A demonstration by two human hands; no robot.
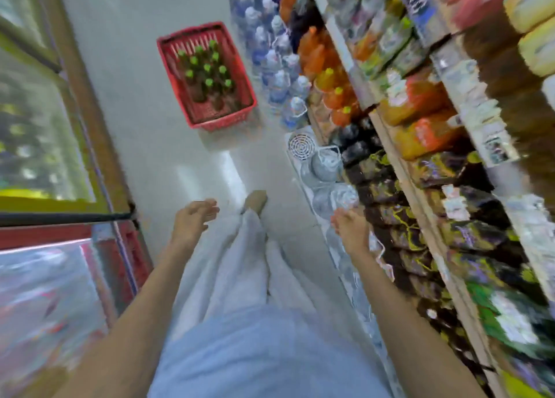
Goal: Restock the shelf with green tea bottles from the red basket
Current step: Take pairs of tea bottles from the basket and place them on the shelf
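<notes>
Hands first, bottom centre of frame: your left hand point(193, 217) hangs loose and open, fingers spread, nothing in it and touching nothing; your right hand point(350, 228) sits lower right of centre, palm open, fingers relaxed; it looks empty, though motion blur and the clear plastic packs point(336, 199) just behind it make the fingertips hard to read; no contact I can confirm.

Step in hand, my read: approach, not yet pick; you stand in the aisle with both arms forward and one foot point(255, 201) ahead, and nothing is carried.

Floor point(144, 127) between you and the goods is bare pale tile.

Red basket point(207, 74) sits on that floor, upper centre of frame, well apart from both hands; green tea bottles point(207, 70) stand upright inside it, green caps up, bunched toward its far end, near end showing bare mesh.

Shelf point(390, 133) runs up the right side of frame, packed with orange bottles point(333, 94), water bottles point(270, 52) and dark packets point(390, 187); frame is too smeared to tell which gap takes the tea.

Glass-fronted cooler point(39, 127) fills the left edge.

Next move calls for: close the distance, bend down, take a bottle by the neck or body in each hand; find the slot on the shelf before you lift.
</notes>
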